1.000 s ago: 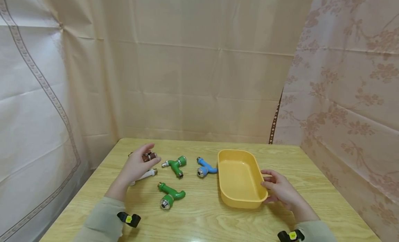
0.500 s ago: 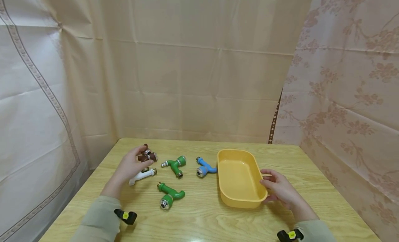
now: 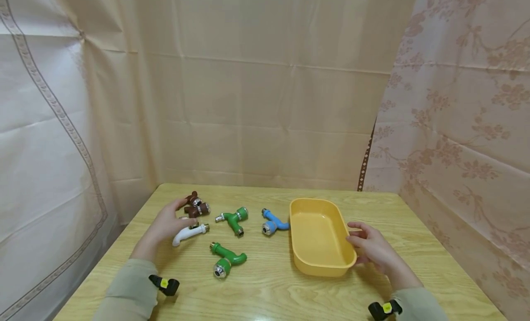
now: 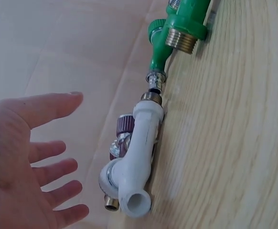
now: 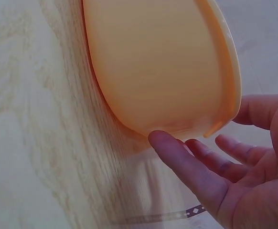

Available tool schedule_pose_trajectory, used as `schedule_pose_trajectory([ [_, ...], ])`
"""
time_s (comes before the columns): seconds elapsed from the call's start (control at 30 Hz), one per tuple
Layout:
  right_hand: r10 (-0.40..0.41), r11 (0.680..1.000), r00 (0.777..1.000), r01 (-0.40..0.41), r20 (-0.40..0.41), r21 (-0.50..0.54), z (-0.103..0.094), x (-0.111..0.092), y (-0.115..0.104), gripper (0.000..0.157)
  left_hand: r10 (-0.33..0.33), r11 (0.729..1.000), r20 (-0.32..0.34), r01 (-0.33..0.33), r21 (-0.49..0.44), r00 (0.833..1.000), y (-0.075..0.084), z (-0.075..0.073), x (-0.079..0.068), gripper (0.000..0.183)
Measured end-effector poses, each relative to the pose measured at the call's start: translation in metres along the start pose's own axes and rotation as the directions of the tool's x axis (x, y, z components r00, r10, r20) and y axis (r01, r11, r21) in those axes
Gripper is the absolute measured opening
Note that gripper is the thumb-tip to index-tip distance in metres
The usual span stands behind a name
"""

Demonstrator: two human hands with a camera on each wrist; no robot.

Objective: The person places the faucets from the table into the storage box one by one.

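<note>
My left hand point(image 3: 165, 222) hovers at the left of the table, fingers spread and holding nothing. Close by its fingertips lie brown taps point(image 3: 200, 209) with silver collars and a white tap point(image 3: 190, 232) with a brass threaded end. In the left wrist view, the white tap point(image 4: 141, 152) lies beside the hand point(image 4: 29, 157), apart from the fingers. My right hand point(image 3: 374, 249) is at the right side of a yellow plastic tub point(image 3: 320, 269), relaxed fingertips right at its rim. The right wrist view has the fingers point(image 5: 191, 167) extended against the tub's end.
Two green taps point(image 3: 236, 221) point(image 3: 225, 259) lie on the wooden table point(image 3: 265, 298) between the white tap and the tub. A blue tap point(image 3: 273, 222) sits against the tub's left side. Cloth curtains point(image 3: 265, 105) hang behind and at both sides.
My left hand has drawn back to the left and toward me, away from the brown taps, uncovering them and the white tap. The right hand has stayed by the tub.
</note>
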State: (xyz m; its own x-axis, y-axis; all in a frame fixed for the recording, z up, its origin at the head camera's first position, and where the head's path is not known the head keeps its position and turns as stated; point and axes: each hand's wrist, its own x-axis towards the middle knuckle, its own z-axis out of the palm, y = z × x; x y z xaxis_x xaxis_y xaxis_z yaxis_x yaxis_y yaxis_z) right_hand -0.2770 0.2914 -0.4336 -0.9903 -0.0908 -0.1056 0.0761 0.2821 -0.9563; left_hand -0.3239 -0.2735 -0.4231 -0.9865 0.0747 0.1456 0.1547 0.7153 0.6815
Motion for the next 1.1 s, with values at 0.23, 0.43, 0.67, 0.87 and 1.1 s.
schedule_pose_trajectory([
  [0.23, 0.008, 1.0, 1.0, -0.008, 0.024, -0.005, -0.004, 0.006, 0.002, 0.057, -0.044, 0.998, 0.035, 0.043, 0.039, 0.998, -0.008, 0.001, 0.0, 0.09],
  [0.43, 0.008, 1.0, 0.999, -0.008, 0.039, -0.001, -0.005, 0.009, 0.002, 0.058, -0.113, 0.993, 0.077, 0.11, 0.038, 0.991, -0.012, 0.002, -0.004, 0.096],
  [0.67, 0.004, 1.0, 0.999, -0.004, 0.045, 0.006, -0.003, 0.01, 0.0, 0.059, -0.116, 0.992, 0.096, 0.111, 0.057, 0.989, -0.017, 0.006, -0.001, 0.095],
  [0.87, 0.012, 1.0, 0.999, -0.013, 0.039, 0.013, -0.002, 0.011, 0.0, 0.059, -0.107, 0.991, 0.1, 0.098, 0.088, 0.989, -0.019, 0.008, 0.001, 0.093],
  [1.1, 0.01, 1.0, 0.999, -0.01, 0.032, -0.005, -0.001, 0.013, 0.001, 0.06, -0.102, 0.989, 0.099, 0.091, 0.114, 0.99, -0.022, 0.01, 0.002, 0.093],
])
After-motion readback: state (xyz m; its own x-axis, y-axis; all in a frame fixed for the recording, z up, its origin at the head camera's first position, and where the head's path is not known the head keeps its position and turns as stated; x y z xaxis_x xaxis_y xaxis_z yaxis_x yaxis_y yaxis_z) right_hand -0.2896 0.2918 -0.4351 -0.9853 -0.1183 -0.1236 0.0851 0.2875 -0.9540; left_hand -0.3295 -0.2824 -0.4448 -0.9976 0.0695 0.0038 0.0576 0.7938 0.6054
